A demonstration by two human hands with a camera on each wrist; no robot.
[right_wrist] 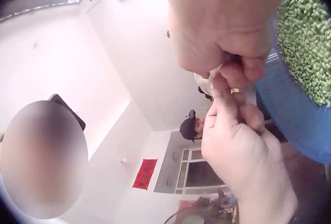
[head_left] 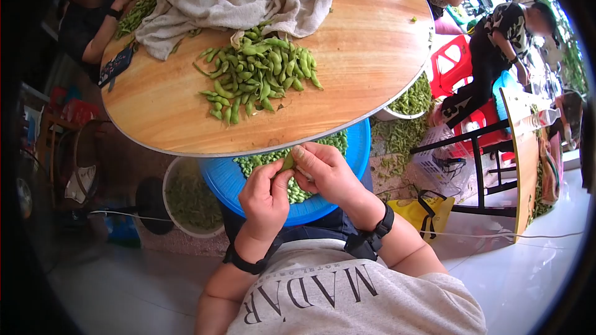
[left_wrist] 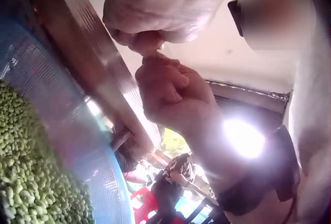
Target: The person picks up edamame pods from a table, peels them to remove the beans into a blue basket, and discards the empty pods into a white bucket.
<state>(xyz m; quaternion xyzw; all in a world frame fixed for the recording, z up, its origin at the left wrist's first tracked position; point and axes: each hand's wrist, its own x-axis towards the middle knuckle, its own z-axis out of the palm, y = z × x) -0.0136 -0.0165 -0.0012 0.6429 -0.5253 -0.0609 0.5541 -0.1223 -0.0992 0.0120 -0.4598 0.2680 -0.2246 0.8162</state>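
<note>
Between the fingertips of both hands is a green soybean pod (head_left: 287, 162), held close to the table's near edge. My left hand (head_left: 265, 198) pinches its one end with thumb and curled fingers. The right hand (head_left: 332, 174) grips the other end, its thumb lying along the pod. Beneath them sits a blue basket (head_left: 363, 152) on the lap, holding shelled green beans (left_wrist: 31, 162). In the right wrist view the fingertips of both hands meet beside the basket, and the fingers mostly hide the pod.
On the round wooden table (head_left: 366, 43) lies a heap of unshelled pods (head_left: 264, 71) beside a grey cloth (head_left: 242, 0). Tubs of green stuff stand at left (head_left: 192, 195) and right (head_left: 413, 96). Other people sit around. A yellow bag (head_left: 428, 211) is on the floor.
</note>
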